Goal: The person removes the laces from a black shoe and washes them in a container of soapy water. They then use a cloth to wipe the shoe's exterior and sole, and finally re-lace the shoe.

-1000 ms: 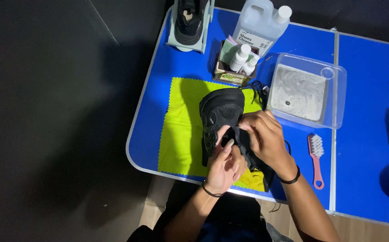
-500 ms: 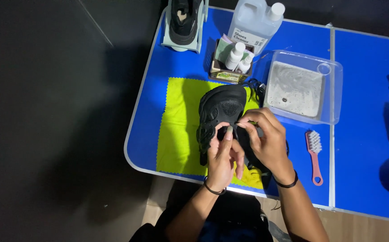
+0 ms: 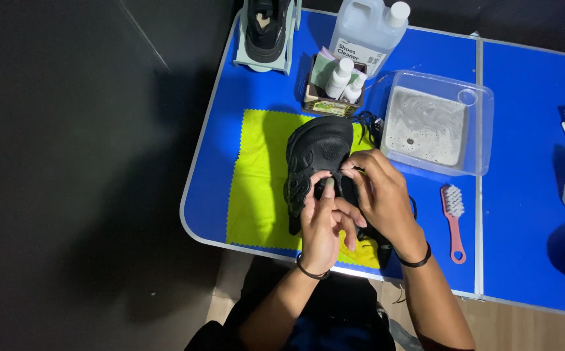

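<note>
A black sneaker [image 3: 315, 153] lies toe-away on a yellow-green cloth [image 3: 256, 175] spread over the blue table [image 3: 230, 97]. My left hand [image 3: 321, 224] grips the shoe's middle, fingers pinching at the lace area. My right hand [image 3: 383, 195] holds the shoe from the right side, fingertips meeting the left ones near the tongue. A loose black lace [image 3: 368, 121] trails off the shoe toward the tub. The shoe's heel is hidden under both hands.
A clear tub of soapy water [image 3: 481, 136] stands to the right. A pink-handled brush [image 3: 453, 218] lies near the front edge. Behind are a small box with bottles [image 3: 334, 88], a large white jug [image 3: 367, 29] and another shoe on a stand [image 3: 266, 29].
Both hands shifted slightly along the shoe's lace area; the fingertips now pinch closer to the tongue. The shoe stays on the cloth.
</note>
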